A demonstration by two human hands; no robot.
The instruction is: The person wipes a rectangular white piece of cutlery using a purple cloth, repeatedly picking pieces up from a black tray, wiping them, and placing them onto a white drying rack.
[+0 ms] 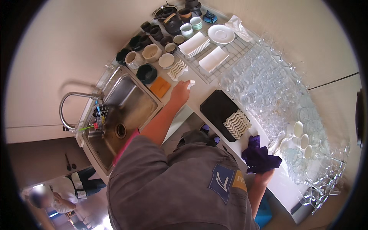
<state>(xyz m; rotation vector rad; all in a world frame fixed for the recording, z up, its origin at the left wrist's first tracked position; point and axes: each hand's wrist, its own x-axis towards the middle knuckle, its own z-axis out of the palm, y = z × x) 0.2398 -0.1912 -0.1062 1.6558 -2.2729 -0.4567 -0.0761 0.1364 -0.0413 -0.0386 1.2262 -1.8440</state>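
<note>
My left hand (180, 92) grips a small white wavy piece (191, 84) above the counter. Just beyond it lies a row of similar white wavy pieces (177, 70), with an orange cloth (160, 87) to its left. More wavy pieces (237, 124) are lined up on one end of a black tray (217, 105). My right hand (264, 174) holds a bunched purple cloth (261, 155) near that tray; the cloth covers most of the fingers.
A steel sink (130, 86) with a curved faucet (66, 100) is on the left. White plates (214, 59) rest on a wire rack (240, 47), near dark cups and a teapot (173, 27). Many clear glasses (253, 77) crowd the right side. A person (63, 195) stands at lower left.
</note>
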